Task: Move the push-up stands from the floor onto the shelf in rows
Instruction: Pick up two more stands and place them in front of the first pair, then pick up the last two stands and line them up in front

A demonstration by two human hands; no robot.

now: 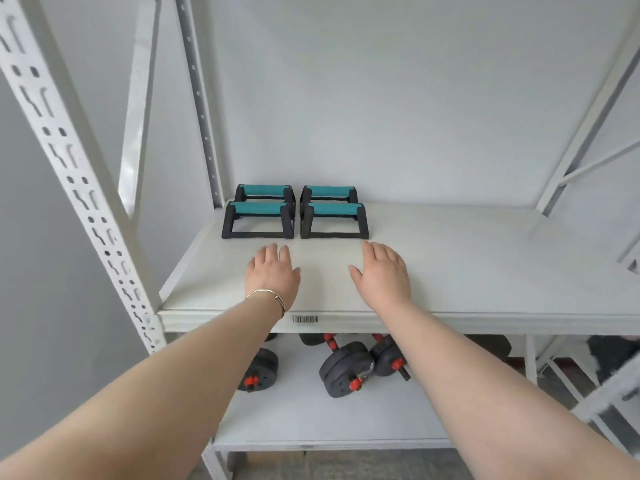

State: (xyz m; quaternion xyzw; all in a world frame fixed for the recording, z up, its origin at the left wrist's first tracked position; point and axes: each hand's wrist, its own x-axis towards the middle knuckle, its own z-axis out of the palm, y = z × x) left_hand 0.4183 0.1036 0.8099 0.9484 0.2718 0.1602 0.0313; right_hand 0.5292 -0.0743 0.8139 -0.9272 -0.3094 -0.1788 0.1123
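Several push-up stands with black frames and teal grips stand on the white shelf [467,265] at its back left, in two rows of two. The front-left stand [258,221] and front-right stand [334,221] sit side by side, and the back-left stand [265,191] and back-right stand [329,192] sit behind them. My left hand [272,271] hovers flat and empty just in front of the front-left stand. My right hand [382,271] is spread and empty in front of the front-right stand. Neither hand touches a stand.
A perforated white upright [86,202] rises at the left front corner of the rack. On the lower shelf lie black dumbbells [346,372] with red collars. A barcode label [304,319] is stuck on the shelf's front edge. The right part of the shelf is bare.
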